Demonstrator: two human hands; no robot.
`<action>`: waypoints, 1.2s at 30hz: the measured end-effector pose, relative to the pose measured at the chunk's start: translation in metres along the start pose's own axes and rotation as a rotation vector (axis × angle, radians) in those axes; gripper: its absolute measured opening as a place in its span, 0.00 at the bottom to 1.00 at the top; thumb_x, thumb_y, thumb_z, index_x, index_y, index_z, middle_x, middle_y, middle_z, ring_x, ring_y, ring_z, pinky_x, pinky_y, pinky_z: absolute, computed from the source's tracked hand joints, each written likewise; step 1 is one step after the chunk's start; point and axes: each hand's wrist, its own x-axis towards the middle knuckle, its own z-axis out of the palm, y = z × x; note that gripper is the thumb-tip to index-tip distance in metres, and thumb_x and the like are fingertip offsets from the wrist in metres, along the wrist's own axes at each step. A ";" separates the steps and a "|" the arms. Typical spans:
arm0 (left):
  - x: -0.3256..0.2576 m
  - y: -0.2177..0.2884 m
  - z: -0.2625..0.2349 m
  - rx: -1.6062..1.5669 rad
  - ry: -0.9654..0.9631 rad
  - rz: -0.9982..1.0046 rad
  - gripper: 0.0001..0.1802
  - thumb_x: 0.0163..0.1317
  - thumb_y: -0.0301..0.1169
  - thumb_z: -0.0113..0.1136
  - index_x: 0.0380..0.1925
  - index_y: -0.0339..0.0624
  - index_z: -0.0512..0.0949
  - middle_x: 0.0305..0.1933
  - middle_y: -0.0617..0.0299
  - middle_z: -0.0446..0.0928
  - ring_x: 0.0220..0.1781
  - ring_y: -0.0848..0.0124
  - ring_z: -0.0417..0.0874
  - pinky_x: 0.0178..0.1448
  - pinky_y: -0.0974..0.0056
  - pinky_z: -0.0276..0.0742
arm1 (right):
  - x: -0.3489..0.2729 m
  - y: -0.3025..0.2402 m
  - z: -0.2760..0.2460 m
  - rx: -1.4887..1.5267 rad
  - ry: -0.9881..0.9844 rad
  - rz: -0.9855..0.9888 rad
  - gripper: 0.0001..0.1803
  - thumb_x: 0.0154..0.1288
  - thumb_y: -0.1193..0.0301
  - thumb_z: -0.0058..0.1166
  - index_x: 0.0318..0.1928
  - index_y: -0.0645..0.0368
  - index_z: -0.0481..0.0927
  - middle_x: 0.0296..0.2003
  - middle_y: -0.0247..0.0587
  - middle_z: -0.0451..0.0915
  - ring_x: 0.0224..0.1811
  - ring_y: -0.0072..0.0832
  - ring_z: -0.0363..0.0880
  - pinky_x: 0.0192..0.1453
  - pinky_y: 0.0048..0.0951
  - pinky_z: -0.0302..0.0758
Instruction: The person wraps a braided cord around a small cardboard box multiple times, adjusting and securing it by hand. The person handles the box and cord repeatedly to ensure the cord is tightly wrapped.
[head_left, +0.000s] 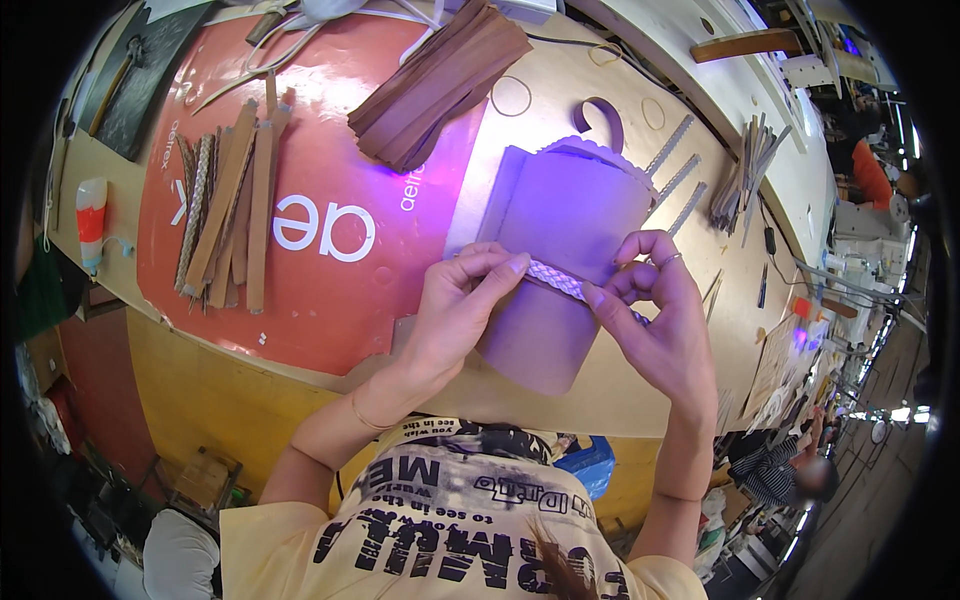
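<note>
A pale braided strip (557, 279) is stretched between my two hands, just above a brown leather-like sheet (585, 205) lit purple. My left hand (462, 300) pinches one end between thumb and forefinger. The thumb and a finger of my right hand (655, 305) close on the other end, its remaining fingers curled. Beneath the braid, a brown strip edge runs along it; I cannot tell whether they are joined. The sheet lies on more flat pieces, one with a scalloped far edge (590, 150). Several narrow braided strips (685, 208) stick out at its right.
Left on a red printed sheet (330, 300) lies a pile of brown and braided strips (235, 205). A stack of brown strips (440, 85) sits at the back, near a curled strip (600, 120). A bundle of thin strips (745, 175) is at right. A red-and-white bottle (91, 222) stands far left.
</note>
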 end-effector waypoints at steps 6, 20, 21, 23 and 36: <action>0.001 -0.003 -0.001 0.016 0.005 0.013 0.07 0.66 0.27 0.62 0.34 0.34 0.85 0.36 0.69 0.74 0.41 0.82 0.71 0.46 0.75 0.66 | 0.000 0.001 0.001 0.005 0.006 -0.018 0.19 0.60 0.80 0.63 0.45 0.60 0.66 0.26 0.33 0.78 0.30 0.16 0.76 0.39 0.19 0.72; -0.008 -0.013 0.003 0.627 0.277 0.701 0.18 0.59 0.22 0.65 0.51 0.36 0.79 0.47 0.57 0.76 0.47 0.69 0.77 0.49 0.67 0.74 | 0.007 0.010 0.001 0.109 0.005 0.003 0.21 0.58 0.78 0.64 0.47 0.62 0.65 0.22 0.36 0.77 0.26 0.18 0.74 0.32 0.21 0.71; -0.012 -0.010 0.000 0.762 0.258 0.884 0.20 0.59 0.21 0.64 0.52 0.37 0.77 0.49 0.55 0.76 0.49 0.67 0.78 0.51 0.65 0.75 | 0.007 0.010 0.000 0.113 0.000 0.006 0.22 0.58 0.78 0.63 0.47 0.62 0.65 0.22 0.36 0.77 0.26 0.18 0.75 0.32 0.21 0.71; -0.027 -0.008 0.000 0.867 0.007 0.815 0.23 0.63 0.29 0.61 0.59 0.34 0.74 0.62 0.45 0.72 0.64 0.52 0.74 0.66 0.53 0.69 | 0.008 0.011 0.000 0.123 -0.014 0.012 0.22 0.58 0.78 0.63 0.48 0.63 0.65 0.21 0.35 0.77 0.26 0.18 0.75 0.31 0.22 0.71; -0.026 -0.016 0.000 0.993 -0.260 0.721 0.36 0.68 0.46 0.56 0.67 0.30 0.65 0.72 0.38 0.60 0.73 0.44 0.63 0.75 0.45 0.55 | -0.023 0.028 -0.038 -0.202 -0.026 0.022 0.14 0.64 0.66 0.65 0.31 0.66 0.81 0.19 0.31 0.75 0.22 0.13 0.68 0.27 0.21 0.66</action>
